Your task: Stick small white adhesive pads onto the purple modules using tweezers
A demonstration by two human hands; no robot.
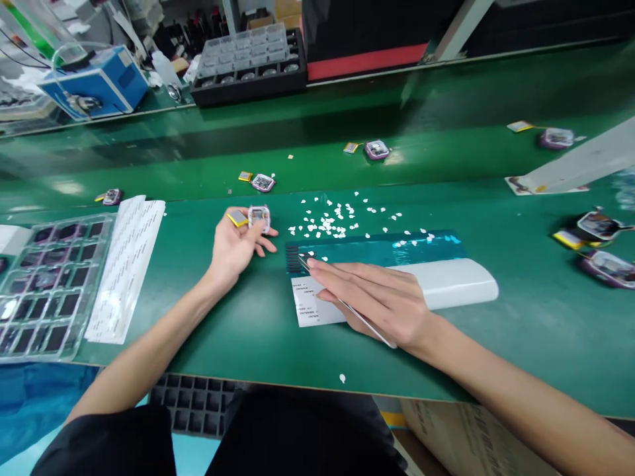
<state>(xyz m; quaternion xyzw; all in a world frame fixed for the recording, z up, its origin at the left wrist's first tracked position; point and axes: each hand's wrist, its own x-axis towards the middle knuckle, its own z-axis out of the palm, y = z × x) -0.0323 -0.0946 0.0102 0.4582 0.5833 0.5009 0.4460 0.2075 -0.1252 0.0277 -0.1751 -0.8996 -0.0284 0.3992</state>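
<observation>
My left hand (232, 246) holds a small device case (259, 219) with exposed electronics, its thumb on the inside. A yellow-edged battery (237, 218) hangs beside the case, over the fingers. In my right hand (380, 301) are metal tweezers (367, 322), their tips at the dark strips on the left end of a blue film sheet (347, 254). White backing paper (317, 316) lies under that hand, and its right part (459, 283) curls up. Many small white stickers (327, 225) are scattered just behind the film.
More cases with batteries lie on the green belt (198, 155) behind and at the right (612, 266). A clear compartment tray (49, 291) and white sheets (126, 271) are at the left. A white post (580, 158) stands back right. One sticker (342, 378) lies near the front edge.
</observation>
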